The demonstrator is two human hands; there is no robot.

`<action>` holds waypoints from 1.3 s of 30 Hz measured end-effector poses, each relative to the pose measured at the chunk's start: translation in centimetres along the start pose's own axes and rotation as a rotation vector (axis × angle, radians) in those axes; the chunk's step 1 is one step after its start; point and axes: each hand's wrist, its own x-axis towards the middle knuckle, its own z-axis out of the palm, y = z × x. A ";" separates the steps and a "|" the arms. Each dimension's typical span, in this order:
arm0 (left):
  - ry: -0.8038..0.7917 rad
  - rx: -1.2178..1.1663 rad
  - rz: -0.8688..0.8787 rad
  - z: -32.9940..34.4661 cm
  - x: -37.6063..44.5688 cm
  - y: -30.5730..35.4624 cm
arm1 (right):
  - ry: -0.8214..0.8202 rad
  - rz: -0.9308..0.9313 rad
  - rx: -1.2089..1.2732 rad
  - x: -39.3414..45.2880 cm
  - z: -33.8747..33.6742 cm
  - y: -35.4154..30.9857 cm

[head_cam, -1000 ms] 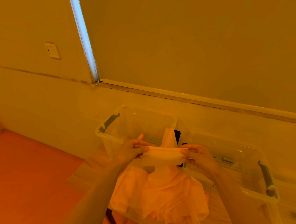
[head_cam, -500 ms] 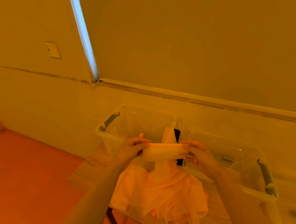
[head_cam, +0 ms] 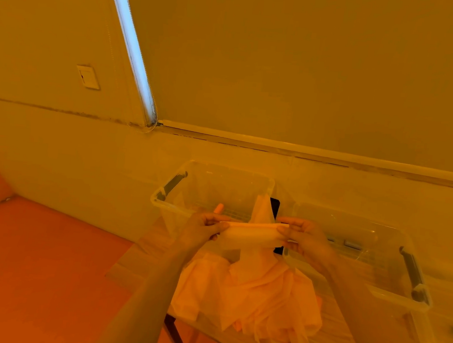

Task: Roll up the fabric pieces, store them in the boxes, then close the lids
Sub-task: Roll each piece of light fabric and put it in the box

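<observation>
Little has moved since a second ago: both hands hold their places and the roll between them sits a touch higher and looks slightly tighter. Left hand [head_cam: 203,228] pinches one end of the fabric roll [head_cam: 252,233] and right hand [head_cam: 303,238] pinches the other, fingers curled round it, so the strip stays taut and level while it is wound (a slack end would let the turns slip, I judge). Its loose tail drops toward 6 o'clock into the fabric pile [head_cam: 249,298] heaped on the tabletop [head_cam: 139,262]; held above the heap, the tail can feed up freely.

Two clear plastic boxes stand open just beyond the hands: the left box [head_cam: 190,187] at 11 o'clock and the right box [head_cam: 395,243] at 2 o'clock, close enough that a finished roll needs only a short reach. No lids can be made out. A dark object shows between the boxes; what it is cannot be told.

Everything sits in orange light. Behind the boxes runs a plain wall with a wall switch [head_cam: 88,76] at 10 o'clock, and a drawn roller blind [head_cam: 313,63] with a bright strip along its edge. Reddish floor [head_cam: 31,263] lies at 8 o'clock.
</observation>
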 end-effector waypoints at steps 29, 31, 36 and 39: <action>-0.067 0.018 -0.002 0.1 1.5 -1.0 | -0.038 0.007 0.021 0.1 0.3 -0.4; -0.051 0.032 -0.022 0.2 1.6 -1.1 | -0.043 0.018 -0.007 0.2 0.2 -0.3; -0.029 0.037 -0.050 0.6 1.7 -0.9 | -0.051 0.031 -0.025 0.2 -0.1 -0.3; -0.053 0.039 -0.046 0.8 2.0 -1.0 | -0.032 0.050 -0.025 0.4 -0.2 -0.3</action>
